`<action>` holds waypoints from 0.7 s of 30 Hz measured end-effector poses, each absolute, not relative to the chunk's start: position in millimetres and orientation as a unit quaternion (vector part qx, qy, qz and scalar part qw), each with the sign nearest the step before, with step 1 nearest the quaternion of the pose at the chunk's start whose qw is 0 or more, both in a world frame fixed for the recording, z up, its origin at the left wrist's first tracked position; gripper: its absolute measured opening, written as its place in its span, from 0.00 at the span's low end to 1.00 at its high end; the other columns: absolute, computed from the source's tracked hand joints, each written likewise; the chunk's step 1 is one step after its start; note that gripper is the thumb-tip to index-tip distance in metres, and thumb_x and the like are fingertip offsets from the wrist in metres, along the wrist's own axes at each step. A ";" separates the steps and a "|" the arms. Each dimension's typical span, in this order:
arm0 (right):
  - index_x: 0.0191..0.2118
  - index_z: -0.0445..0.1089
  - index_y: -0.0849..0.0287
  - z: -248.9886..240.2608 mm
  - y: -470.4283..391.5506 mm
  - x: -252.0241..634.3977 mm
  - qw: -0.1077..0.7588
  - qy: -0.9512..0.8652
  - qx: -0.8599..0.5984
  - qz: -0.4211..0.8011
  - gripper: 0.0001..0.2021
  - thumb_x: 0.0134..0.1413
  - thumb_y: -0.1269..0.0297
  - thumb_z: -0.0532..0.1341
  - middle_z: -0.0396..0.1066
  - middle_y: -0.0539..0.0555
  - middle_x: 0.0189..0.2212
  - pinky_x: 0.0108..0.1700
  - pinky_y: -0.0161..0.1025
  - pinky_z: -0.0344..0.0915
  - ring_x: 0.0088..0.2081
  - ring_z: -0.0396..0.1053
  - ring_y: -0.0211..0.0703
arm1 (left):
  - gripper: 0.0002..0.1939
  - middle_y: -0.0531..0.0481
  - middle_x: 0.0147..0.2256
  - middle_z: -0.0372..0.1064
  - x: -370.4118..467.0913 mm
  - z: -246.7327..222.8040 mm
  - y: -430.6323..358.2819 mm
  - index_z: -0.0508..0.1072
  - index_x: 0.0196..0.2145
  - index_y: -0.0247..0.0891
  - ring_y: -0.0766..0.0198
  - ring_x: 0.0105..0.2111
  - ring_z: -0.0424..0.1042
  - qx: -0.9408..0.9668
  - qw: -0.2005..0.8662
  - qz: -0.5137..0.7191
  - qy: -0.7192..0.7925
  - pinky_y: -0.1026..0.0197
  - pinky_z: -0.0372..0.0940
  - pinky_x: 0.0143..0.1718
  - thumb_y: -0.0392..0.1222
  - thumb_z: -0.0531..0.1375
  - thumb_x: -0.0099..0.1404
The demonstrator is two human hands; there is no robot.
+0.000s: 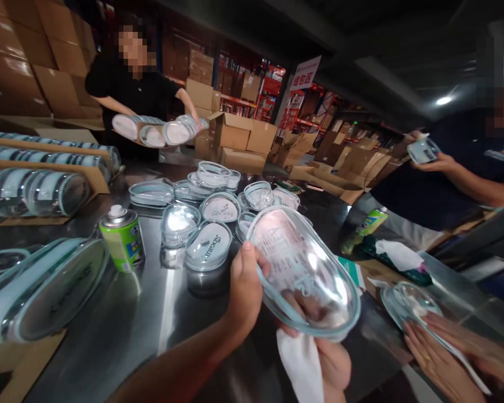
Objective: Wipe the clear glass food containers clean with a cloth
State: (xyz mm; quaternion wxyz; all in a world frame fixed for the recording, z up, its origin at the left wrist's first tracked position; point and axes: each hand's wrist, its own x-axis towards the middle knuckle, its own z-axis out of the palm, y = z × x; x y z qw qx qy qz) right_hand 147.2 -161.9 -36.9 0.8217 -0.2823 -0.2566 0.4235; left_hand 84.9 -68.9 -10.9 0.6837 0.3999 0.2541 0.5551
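A clear plastic cosmetic pouch (pixel 285 252) with pale blue edging is tilted up in front of me. My left hand (pixel 246 288) is closed on its left edge, thumb on the near face. Below the pouch, my right hand (pixel 334 361) holds a white wipe (pixel 300 361) against its underside; some of those fingers show through the clear plastic and the rest are hidden. Just beyond my left hand lies a smaller pouch with black lettering (pixel 210 246), among several similar oval pouches (pixel 220 207) on the metal table (pixel 151 313).
A green spray can (pixel 121 238) stands at left, near boxed rows of pouches (pixel 46 190). At right, a co-worker's hands (pixel 437 347) press a cloth on another pouch (pixel 407 302). Two other people handle pouches across the table. Beyond are open cardboard boxes (pixel 235 137).
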 end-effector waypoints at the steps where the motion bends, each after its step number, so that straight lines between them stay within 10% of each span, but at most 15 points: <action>1: 0.25 0.70 0.51 -37.4 -163.0 147.8 0.825 -0.255 -0.280 0.419 0.14 0.31 0.58 0.74 0.64 0.45 0.21 0.24 0.34 0.65 0.21 0.61 0.35 | 0.29 0.54 0.18 0.57 85.4 -12.8 -65.9 0.61 0.17 0.39 0.67 0.21 0.59 0.399 0.683 0.556 0.257 0.65 0.57 0.21 0.64 0.50 0.64; 10: 0.26 0.78 0.58 -62.2 -163.6 154.3 0.720 -0.304 -0.431 0.451 0.08 0.36 0.64 0.73 0.76 0.56 0.32 0.42 0.43 0.68 0.36 0.72 0.51 | 0.27 0.56 0.18 0.54 82.2 -4.5 -74.3 0.58 0.18 0.39 0.70 0.18 0.55 0.410 0.671 0.544 0.293 0.68 0.54 0.19 0.63 0.50 0.64; 15: 0.27 0.78 0.55 -73.3 -166.7 159.5 0.737 -0.284 -0.399 0.467 0.10 0.34 0.59 0.73 0.74 0.53 0.23 0.35 0.44 0.70 0.28 0.72 0.49 | 0.27 0.56 0.18 0.54 82.8 -4.2 -80.3 0.57 0.19 0.39 0.70 0.19 0.55 0.437 0.674 0.520 0.291 0.67 0.55 0.19 0.64 0.50 0.62; 21: 0.39 0.77 0.46 -71.8 -182.4 185.6 0.777 -0.267 -0.350 0.451 0.19 0.33 0.58 0.73 0.76 0.54 0.35 0.38 0.44 0.71 0.30 0.72 0.45 | 0.30 0.56 0.15 0.52 90.3 -14.5 -78.6 0.57 0.16 0.40 0.69 0.17 0.53 0.452 0.664 0.517 0.294 0.65 0.51 0.18 0.65 0.46 0.64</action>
